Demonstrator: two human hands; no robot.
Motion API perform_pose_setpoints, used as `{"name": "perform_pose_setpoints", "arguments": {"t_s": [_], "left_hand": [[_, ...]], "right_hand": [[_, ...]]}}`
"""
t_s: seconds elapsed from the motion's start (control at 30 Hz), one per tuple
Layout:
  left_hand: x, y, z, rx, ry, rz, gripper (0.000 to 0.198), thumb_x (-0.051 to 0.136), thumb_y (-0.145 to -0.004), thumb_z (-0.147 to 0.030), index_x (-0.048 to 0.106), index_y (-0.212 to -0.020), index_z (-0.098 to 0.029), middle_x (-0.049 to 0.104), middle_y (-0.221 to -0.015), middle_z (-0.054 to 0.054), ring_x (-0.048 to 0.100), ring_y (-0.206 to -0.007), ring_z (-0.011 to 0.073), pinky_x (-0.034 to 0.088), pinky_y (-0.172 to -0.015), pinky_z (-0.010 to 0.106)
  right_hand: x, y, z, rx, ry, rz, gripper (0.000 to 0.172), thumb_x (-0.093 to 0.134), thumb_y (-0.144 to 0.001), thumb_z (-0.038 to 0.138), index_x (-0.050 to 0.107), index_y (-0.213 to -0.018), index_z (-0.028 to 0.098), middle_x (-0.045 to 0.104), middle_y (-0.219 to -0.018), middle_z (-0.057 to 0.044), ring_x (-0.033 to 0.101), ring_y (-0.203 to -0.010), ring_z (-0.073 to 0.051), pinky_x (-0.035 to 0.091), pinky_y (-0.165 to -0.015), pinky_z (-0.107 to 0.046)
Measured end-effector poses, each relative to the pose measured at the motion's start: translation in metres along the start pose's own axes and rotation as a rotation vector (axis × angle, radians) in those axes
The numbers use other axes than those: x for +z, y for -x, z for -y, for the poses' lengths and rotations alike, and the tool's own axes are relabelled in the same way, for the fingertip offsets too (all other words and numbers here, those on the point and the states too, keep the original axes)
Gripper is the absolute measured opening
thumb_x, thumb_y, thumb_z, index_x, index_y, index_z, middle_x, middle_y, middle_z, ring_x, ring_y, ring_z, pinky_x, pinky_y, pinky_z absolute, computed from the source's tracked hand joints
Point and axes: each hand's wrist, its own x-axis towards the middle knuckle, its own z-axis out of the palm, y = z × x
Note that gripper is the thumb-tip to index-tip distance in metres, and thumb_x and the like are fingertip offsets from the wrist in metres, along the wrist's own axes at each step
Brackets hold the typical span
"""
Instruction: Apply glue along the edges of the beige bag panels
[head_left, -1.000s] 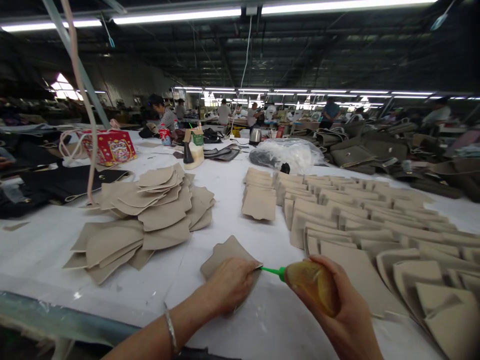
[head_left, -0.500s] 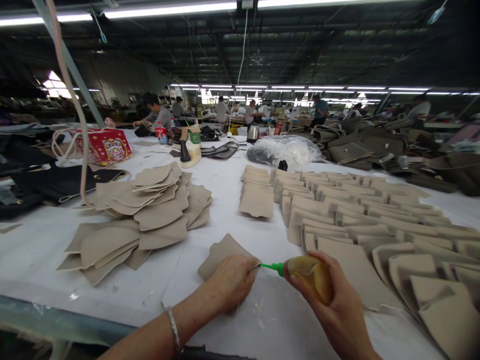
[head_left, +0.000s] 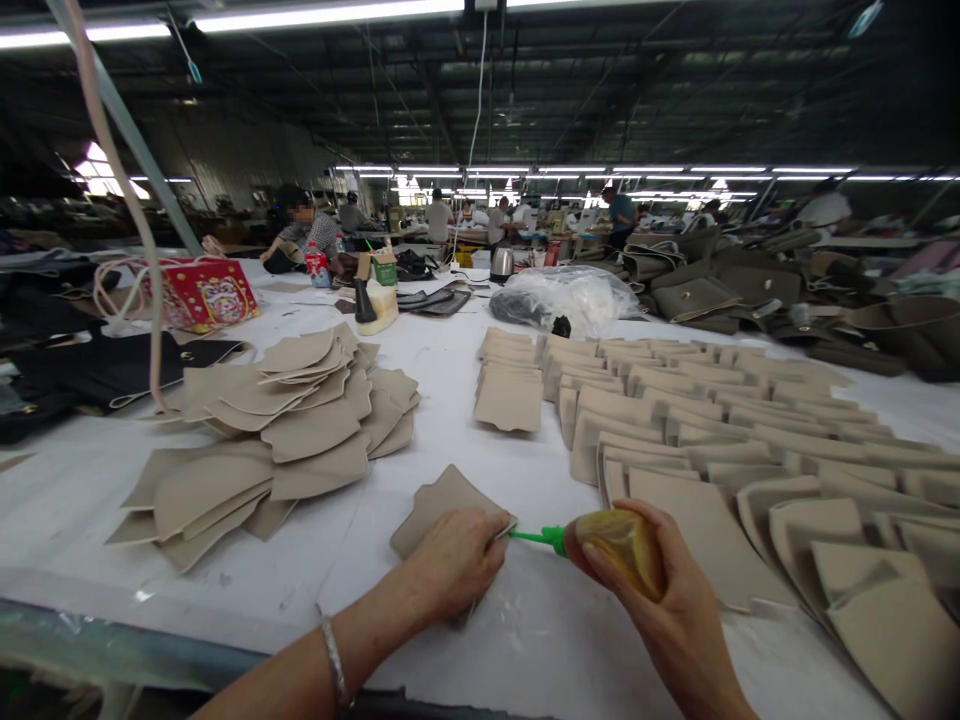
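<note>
My left hand (head_left: 466,562) is closed on the near right corner of a beige leather-like panel (head_left: 444,505), partly covering it. In my right hand (head_left: 679,590) is a glue bottle (head_left: 619,548), squeezed between thumb and fingers and lying on its side. It holds amber liquid. Its thin green nozzle (head_left: 541,538) points left, and the tip meets the panel's edge beside my left fingertips. A loose heap of similar beige panels (head_left: 311,430) lies to the left. Rows of overlapping beige panels (head_left: 675,420) spread out on the right.
Farther back on the white-covered table (head_left: 420,345) are a red gift bag (head_left: 214,295), a pale container with a brush (head_left: 377,308), a kettle (head_left: 502,264) and crumpled plastic (head_left: 574,298). Dark bags (head_left: 720,290) pile up at right. People (head_left: 439,215) work beyond.
The whole view has shifted slightly. The nozzle tip stays at the panel's corner, with the bottle lying a little differently; both hands keep their hold.
</note>
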Motion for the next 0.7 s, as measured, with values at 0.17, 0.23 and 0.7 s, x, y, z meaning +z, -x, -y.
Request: {"name": "perform_pose_setpoints", "arguments": {"t_s": [0.17,0.23,0.7], "left_hand": [[0.002,0.001,0.0,0.001,0.011,0.003,0.021,0.039,-0.086,-0.019,0.06,-0.089,-0.022,0.066,-0.081,0.004,0.062,-0.08,0.0215,0.041,-0.071,0.027],[0.002,0.001,0.001,0.001,0.007,0.01,0.022,0.039,-0.086,-0.019,0.06,-0.091,-0.022,0.066,-0.082,0.004,0.062,-0.08,0.0215,0.041,-0.072,0.028],[0.004,0.001,0.001,0.0,-0.023,0.008,0.023,0.039,-0.085,-0.019,0.061,-0.091,-0.022,0.066,-0.08,0.004,0.062,-0.08,0.022,0.042,-0.071,0.028]], "right_hand": [[0.0,0.0,0.004,0.057,-0.059,-0.049,0.05,0.065,-0.077,0.058,0.051,-0.114,0.027,0.061,-0.1,-0.002,0.06,-0.09,-0.026,0.045,-0.08,-0.037],[0.0,0.001,0.004,0.062,-0.058,-0.063,0.05,0.065,-0.077,0.058,0.051,-0.113,0.026,0.061,-0.1,-0.001,0.059,-0.09,-0.026,0.044,-0.08,-0.037],[-0.001,0.003,-0.01,0.028,-0.042,-0.05,0.051,0.066,-0.077,0.057,0.051,-0.114,0.027,0.06,-0.105,-0.002,0.059,-0.092,-0.026,0.045,-0.079,-0.036]]}}
